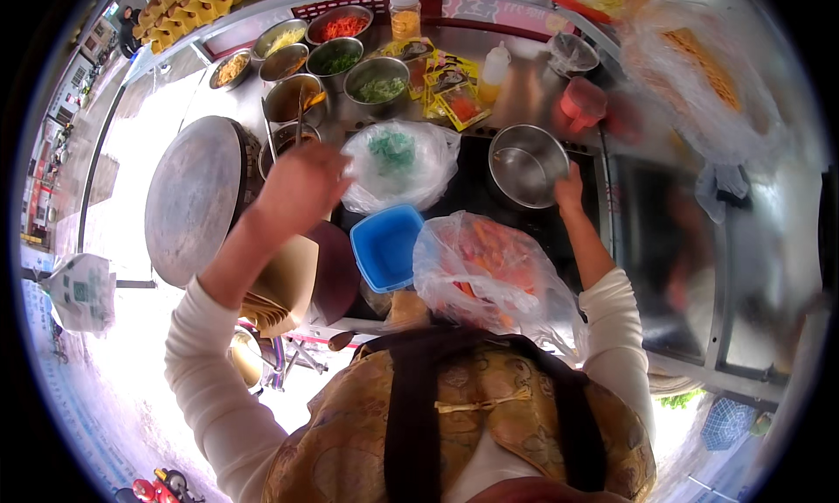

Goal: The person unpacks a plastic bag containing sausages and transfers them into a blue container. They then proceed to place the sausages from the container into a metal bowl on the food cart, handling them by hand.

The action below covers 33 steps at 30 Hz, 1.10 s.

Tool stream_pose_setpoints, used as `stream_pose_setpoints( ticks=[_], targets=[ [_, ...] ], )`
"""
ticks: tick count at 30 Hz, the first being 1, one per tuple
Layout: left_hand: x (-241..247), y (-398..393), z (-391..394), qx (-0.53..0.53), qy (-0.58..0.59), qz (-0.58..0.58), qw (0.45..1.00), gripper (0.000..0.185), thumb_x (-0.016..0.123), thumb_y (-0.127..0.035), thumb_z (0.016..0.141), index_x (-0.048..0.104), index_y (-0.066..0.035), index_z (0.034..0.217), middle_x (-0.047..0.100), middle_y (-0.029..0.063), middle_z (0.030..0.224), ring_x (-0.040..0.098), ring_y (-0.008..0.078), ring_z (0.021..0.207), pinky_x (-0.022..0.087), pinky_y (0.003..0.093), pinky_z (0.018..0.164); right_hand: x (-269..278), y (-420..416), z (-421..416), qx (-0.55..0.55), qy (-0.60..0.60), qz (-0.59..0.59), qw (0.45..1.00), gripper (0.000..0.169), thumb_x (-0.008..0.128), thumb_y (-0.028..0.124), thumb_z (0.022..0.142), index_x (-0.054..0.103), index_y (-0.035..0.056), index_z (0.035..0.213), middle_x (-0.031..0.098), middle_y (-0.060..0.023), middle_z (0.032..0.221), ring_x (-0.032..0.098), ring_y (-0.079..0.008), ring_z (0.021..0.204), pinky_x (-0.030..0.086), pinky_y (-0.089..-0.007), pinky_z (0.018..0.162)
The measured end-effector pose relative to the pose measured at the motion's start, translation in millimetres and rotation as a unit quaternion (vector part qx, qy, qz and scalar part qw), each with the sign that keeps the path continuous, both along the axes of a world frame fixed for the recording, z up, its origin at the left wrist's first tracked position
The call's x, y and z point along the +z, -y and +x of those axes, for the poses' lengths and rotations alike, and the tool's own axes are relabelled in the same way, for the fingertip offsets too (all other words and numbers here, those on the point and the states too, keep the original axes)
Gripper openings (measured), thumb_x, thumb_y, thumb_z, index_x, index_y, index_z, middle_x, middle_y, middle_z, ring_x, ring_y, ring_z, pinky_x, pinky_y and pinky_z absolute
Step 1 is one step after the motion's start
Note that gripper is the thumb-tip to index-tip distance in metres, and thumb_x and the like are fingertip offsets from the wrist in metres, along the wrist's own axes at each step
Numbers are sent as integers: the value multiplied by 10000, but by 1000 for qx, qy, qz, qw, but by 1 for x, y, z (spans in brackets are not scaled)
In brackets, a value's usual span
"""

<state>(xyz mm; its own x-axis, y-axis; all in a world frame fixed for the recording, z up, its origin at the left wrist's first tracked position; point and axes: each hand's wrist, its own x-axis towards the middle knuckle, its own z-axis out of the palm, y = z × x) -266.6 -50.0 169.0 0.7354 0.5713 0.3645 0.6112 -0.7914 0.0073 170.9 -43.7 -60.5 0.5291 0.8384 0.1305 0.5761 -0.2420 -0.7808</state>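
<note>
My right hand (569,187) grips the rim of a stainless steel bowl (527,165) from the right. The bowl is tipped enough to show its shiny inside, with small bits on the wall. My left hand (307,178) is blurred, its fingers bent, in front of a metal bowl (275,142) with utensils standing in it. Whether it holds anything is hidden. Right of that hand lies a white plastic bag (409,169) with something green in it. Closer to me are a blue plastic tub (387,247) and a clear bag of orange-red pieces (485,260).
A round griddle plate (193,198) stands at the left. Behind it are metal bowls of shredded vegetables (344,28), yellow packets (452,83), a squeeze bottle (495,70) and a red plastic cup (583,103). Egg trays (190,8) are stacked top left; a bag (701,70) hangs at right.
</note>
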Motion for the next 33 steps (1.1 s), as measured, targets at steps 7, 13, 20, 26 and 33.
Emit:
stream_pose_setpoints(
  ticks=[7, 13, 20, 26, 33],
  targets=[
    [-15, 132, 3, -51, 116, -160, 979, 211, 647, -130, 678, 577, -28, 848, 574, 99, 766, 562, 266, 693, 459, 352, 629, 47, 45, -8, 47, -329, -215, 918, 326, 514, 194, 780, 472, 50, 1069, 586, -168, 954, 604, -234, 757, 471, -299, 510],
    [-76, 185, 5, -19, 179, -240, 954, 184, 645, -116, 690, 583, -41, 846, 578, 102, 774, 563, 288, 656, 461, 351, 585, 20, 67, 9, 12, -470, -213, 856, 225, 509, 217, 790, 491, 20, 897, 628, -166, 795, 591, -189, 555, 440, -261, 435],
    [-102, 202, -9, 18, 191, -262, 946, 181, 631, -65, 701, 603, -38, 877, 583, 122, 746, 572, 303, 666, 463, 355, 566, 25, 97, 33, -4, -332, -217, 918, 413, 535, 407, 803, 510, 76, 1049, 626, -114, 918, 612, -161, 650, 449, -247, 501],
    [-112, 205, -13, 69, 229, -243, 940, 227, 638, -77, 701, 592, -37, 920, 602, 124, 814, 588, 297, 725, 481, 338, 623, 100, 123, 5, 146, -135, -276, 940, 405, 517, 364, 825, 531, 25, 1047, 614, -115, 926, 612, -142, 694, 456, -237, 550],
    [-71, 164, 61, 3, 362, -77, 929, 554, 664, -130, 648, 478, -70, 1167, 514, 167, 1080, 523, 327, 976, 430, 372, 833, 195, 181, -93, 496, -67, -186, 846, 221, 446, 131, 850, 552, -3, 991, 608, -93, 822, 587, -162, 710, 464, -260, 652]
  ],
)
